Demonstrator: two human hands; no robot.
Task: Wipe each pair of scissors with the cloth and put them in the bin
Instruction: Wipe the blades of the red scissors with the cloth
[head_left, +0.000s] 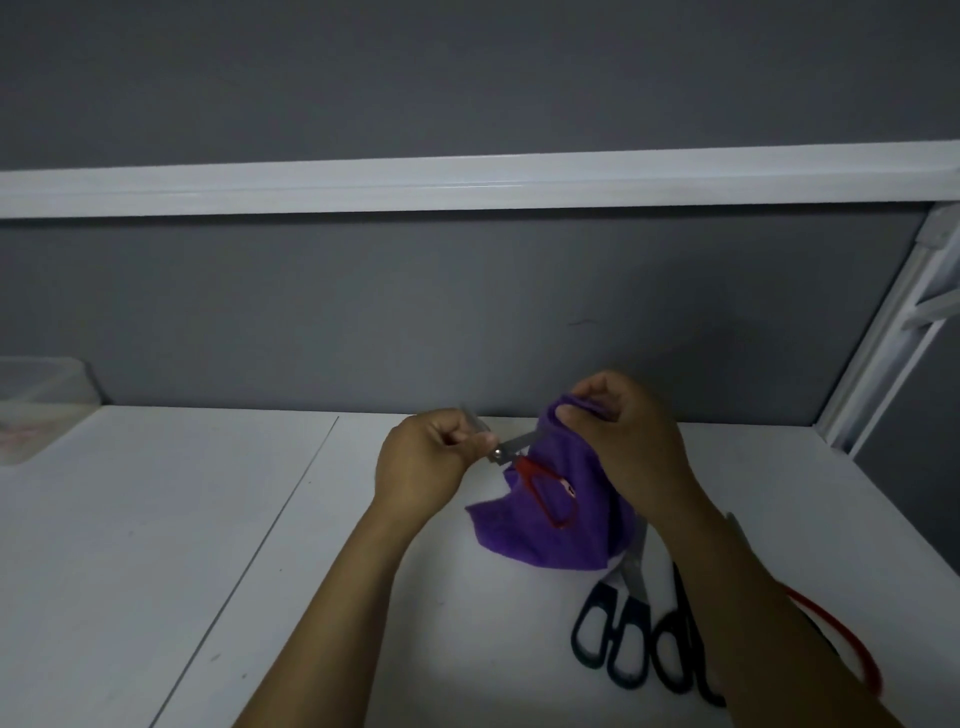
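While left hand (426, 462) pinches one blade, right hand (634, 441) gripping cloth (550, 545), red scissors (525, 466) open, handles nearward

The cloth (550, 535) is plain purple, with no pattern. Against it the red-handled scissors (530, 470) show bright red loops and pale silver blades. At five o'clock from the cloth, the dark-handled scissors (635, 609) have blackish-navy loops and silver-grey blades. Just at three o'clock of these, the black scissors (660, 652) are black throughout. Further toward four o'clock a red handle (844, 631) curves, bright red. The table (156, 545) is plain white, crossed by a thin dark seam. At twelve o'clock the wall panel (467, 312) is flat mid-grey and the rail (467, 184) across it is white. At nine o'clock the bin (41, 395) is cloudy clear, faintly pink low down. At two o'clock the frame (893, 338) is white.
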